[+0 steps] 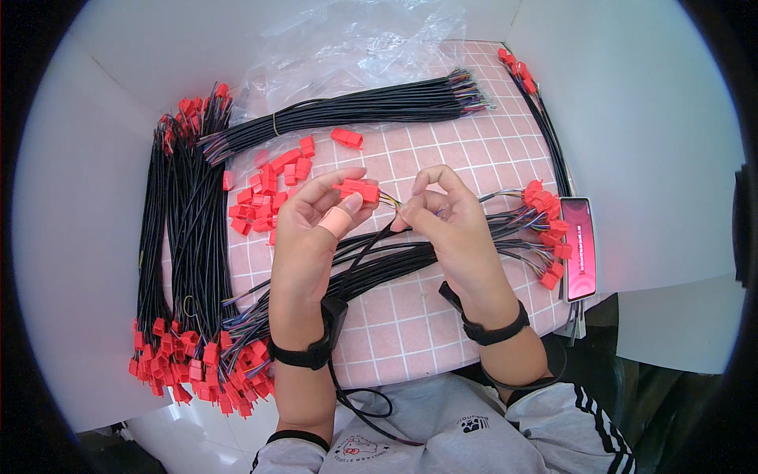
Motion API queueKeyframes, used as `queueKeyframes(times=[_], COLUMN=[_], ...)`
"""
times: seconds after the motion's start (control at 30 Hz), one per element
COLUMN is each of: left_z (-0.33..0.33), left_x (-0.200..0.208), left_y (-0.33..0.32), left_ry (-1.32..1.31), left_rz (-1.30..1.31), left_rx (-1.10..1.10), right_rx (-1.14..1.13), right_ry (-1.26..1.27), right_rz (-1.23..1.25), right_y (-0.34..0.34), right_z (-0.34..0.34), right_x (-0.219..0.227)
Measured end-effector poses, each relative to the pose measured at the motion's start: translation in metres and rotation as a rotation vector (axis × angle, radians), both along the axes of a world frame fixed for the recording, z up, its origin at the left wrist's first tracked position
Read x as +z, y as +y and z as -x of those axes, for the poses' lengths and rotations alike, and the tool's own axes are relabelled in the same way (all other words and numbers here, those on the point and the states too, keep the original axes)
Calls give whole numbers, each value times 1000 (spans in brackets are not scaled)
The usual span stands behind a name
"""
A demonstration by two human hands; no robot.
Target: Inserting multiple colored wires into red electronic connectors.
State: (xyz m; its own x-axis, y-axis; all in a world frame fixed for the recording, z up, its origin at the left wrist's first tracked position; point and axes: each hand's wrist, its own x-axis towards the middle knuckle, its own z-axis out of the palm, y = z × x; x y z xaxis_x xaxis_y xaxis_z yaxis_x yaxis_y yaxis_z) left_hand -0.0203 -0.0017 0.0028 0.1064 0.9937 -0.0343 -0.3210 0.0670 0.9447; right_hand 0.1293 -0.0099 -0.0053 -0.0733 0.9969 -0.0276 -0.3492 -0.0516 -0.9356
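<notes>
My left hand (306,225), with a pinkish bandage round its thumb, pinches a red plastic connector housing (359,191). Thin coloured wires (388,199) run from the housing's right end toward my right hand (456,225). There the thumb and index finger close on the wires; their tips partly hide them. A black cable (369,246) hangs below from these wires. Under both hands lies a bundle of black cables (387,265), whose right ends carry red connector housings (541,201).
Loose red housings (260,201) lie left of my hands. Thick black cable bundles (193,237) stand at the left, another bundle (355,107) at the back beside a clear plastic bag (316,55). A phone (580,249) and several cables (545,126) lie along the right edge of the checked tabletop (403,332).
</notes>
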Motion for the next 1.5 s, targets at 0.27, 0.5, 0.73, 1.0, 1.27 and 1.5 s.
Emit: queueKeyframes(times=[0.27, 0.5, 0.73, 1.0, 1.27, 1.5], left_z=[0, -1, -5, -6, -12, -11], left_x=[3, 0, 1, -1, -1, 0], left_y=[-1, 1, 0, -1, -3, -5], left_ry=[-7, 44, 44, 52, 31, -32], left_rz=[16, 9, 15, -17, 5, 46], left_rx=[29, 46, 48, 43, 56, 118], right_rx=[-162, -271, -283, -261, -303, -353], right_ry=[-416, -642, -727, -637, -644, -644], right_rz=[-384, -561, -631, -559, -578, -510], right_y=[1, -1, 1, 0, 1, -2], right_z=[3, 8, 7, 9, 11, 14], right_x=[-6, -4, -4, -5, -9, -7])
